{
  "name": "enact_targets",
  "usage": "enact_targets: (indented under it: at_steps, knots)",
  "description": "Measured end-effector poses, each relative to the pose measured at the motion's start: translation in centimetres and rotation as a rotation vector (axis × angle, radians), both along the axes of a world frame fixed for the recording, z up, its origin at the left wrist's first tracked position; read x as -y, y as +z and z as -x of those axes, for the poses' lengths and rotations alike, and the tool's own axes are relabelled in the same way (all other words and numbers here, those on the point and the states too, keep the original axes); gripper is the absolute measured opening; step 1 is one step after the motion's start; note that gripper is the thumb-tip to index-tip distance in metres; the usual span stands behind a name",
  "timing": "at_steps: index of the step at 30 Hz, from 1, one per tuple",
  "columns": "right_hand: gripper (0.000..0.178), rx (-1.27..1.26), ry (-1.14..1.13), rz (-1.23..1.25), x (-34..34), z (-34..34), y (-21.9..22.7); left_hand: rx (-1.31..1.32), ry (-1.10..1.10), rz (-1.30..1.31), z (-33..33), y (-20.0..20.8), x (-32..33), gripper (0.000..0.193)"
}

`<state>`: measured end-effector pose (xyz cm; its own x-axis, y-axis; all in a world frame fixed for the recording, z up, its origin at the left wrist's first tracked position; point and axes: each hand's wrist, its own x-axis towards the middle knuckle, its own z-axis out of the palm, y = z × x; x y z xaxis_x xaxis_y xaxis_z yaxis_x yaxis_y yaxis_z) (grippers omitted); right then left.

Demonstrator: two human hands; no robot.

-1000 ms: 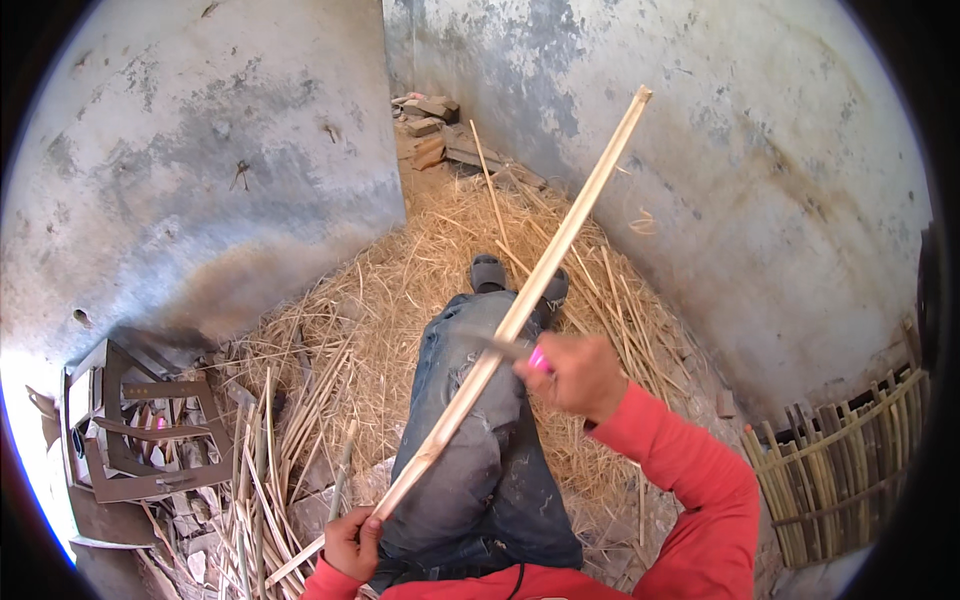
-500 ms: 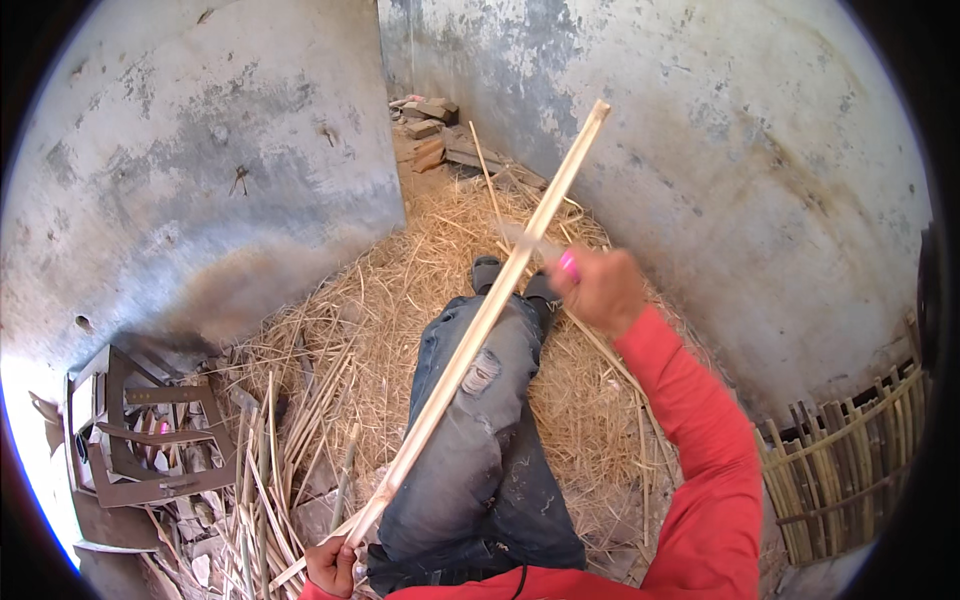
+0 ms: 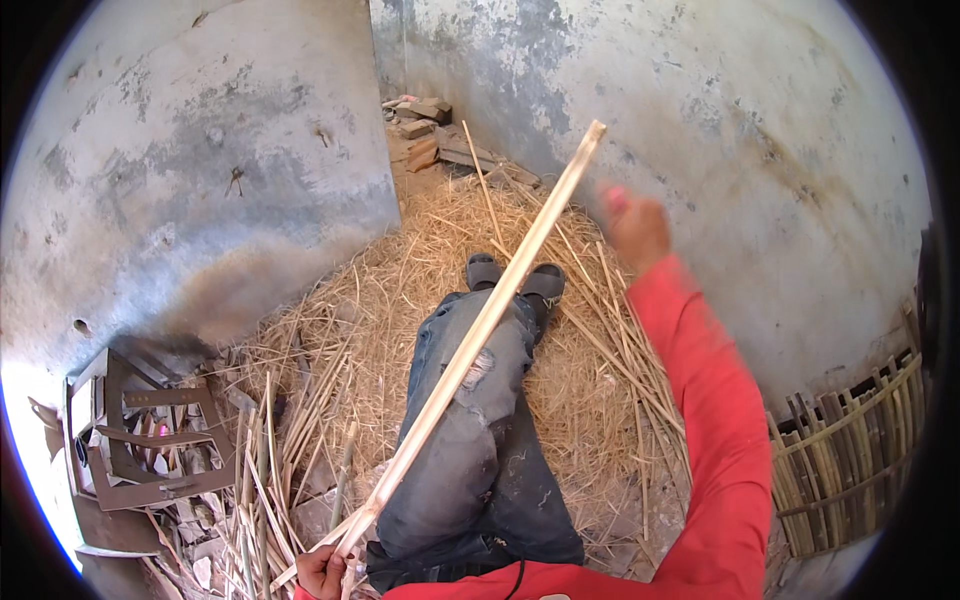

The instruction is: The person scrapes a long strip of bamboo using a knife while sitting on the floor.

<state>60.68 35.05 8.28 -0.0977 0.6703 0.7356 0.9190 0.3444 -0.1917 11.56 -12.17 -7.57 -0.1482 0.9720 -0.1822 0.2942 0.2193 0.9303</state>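
Observation:
A long pale bamboo strip (image 3: 480, 332) slants across my legs, from my lap at lower left up to the far right. My left hand (image 3: 322, 572) is closed around its near end. Beyond the strip's right side, my raised right hand (image 3: 638, 232) is closed on a pink-handled knife (image 3: 616, 200), smeared by motion. The knife is apart from the strip, and its blade is too blurred to make out. Beneath the strip are my outstretched legs in worn jeans (image 3: 450, 470).
Shavings (image 3: 400, 300) cover the floor around my legs. Thin strips (image 3: 265, 470) lie at left beside a broken brown frame (image 3: 165, 490). A slatted bamboo panel (image 3: 850, 465) leans at right. Bricks (image 3: 420, 125) lie at the far corner between bare walls (image 3: 700, 110).
My right hand with the knife has swung up and right, off the strip. The strip's far end has dipped slightly. My left hand has barely shifted.

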Motion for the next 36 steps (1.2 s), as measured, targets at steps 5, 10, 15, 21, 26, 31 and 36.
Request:
enact_targets:
  at_steps: [5, 10, 15, 21, 26, 31, 36]
  knots:
    - [0.048, 0.058, -0.066, -0.037, -0.4, -2.2, 3.1, -0.039, -0.024, 0.092, 1.6, -3.3, -1.0, 0.029]
    - [0.044, 0.308, 0.273, 0.048, 1.9, 1.3, 0.7, -0.017, -0.034, 0.136, 2.8, -1.4, 0.3, 0.032]
    - [0.065, -0.309, -0.589, -0.098, -5.1, -15.7, 5.9, -0.109, -0.199, 0.142, 4.6, -3.2, 0.6, 0.034]
    - [0.064, -0.766, -0.199, 0.135, -3.2, -14.7, 6.0, -0.245, -0.326, 0.176, 1.2, 0.0, -3.1, 0.031]
    - [0.045, -0.938, 0.114, -0.382, 3.6, -9.0, 9.1, -0.108, -0.234, 0.175, -0.5, 4.2, -6.5, 0.028]
    - [0.039, -0.792, 0.146, -0.110, 7.1, -6.4, 8.2, -0.024, -0.258, 0.088, -1.8, 7.2, -9.9, 0.030]
    - [0.037, -0.909, 0.120, -0.217, 8.1, -4.4, 7.0, 0.142, -0.189, 0.152, -0.4, 9.0, -11.7, 0.036]
